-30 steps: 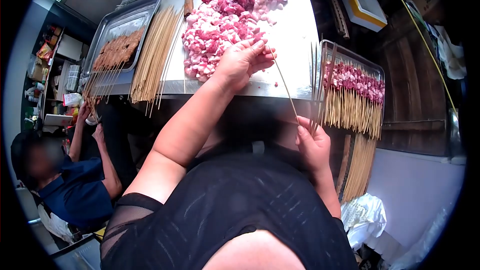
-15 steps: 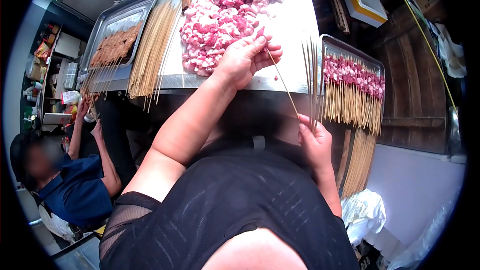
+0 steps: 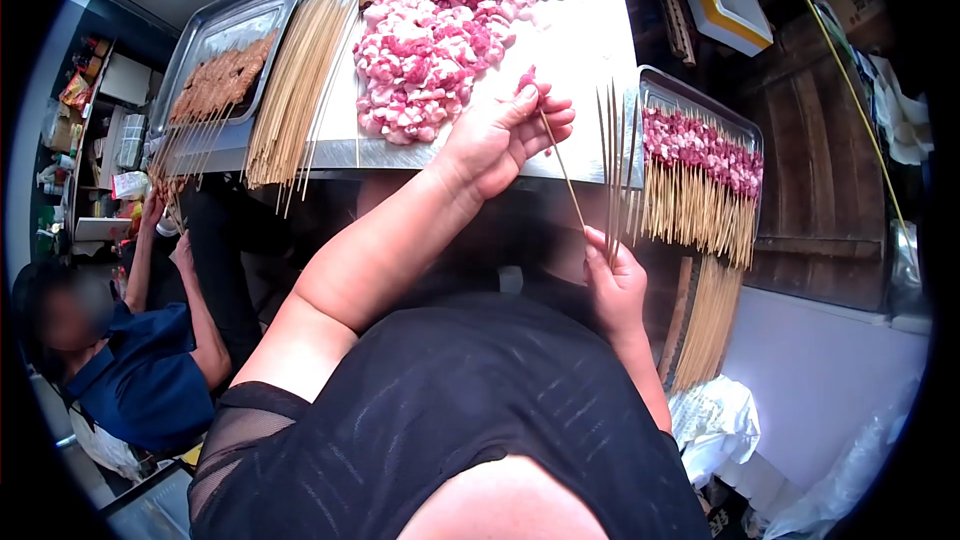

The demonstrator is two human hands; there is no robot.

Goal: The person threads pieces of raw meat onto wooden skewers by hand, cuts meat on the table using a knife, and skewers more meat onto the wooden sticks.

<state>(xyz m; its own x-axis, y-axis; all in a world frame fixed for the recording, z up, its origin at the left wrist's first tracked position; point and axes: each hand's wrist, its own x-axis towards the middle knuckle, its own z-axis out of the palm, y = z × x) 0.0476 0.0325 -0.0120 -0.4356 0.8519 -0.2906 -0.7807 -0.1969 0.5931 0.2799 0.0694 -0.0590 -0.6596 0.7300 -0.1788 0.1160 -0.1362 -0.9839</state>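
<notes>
Left hand (image 3: 497, 140) pinches a meat piece (image 3: 528, 78) at the tip of a skewer (image 3: 563, 168), whose lower end the right hand (image 3: 617, 275) clasps, apparently for steadiness.

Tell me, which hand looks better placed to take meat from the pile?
Probably the left hand: it is closer to the meat pile. The right hand is farther away, holding the near end of a skewer.
</notes>
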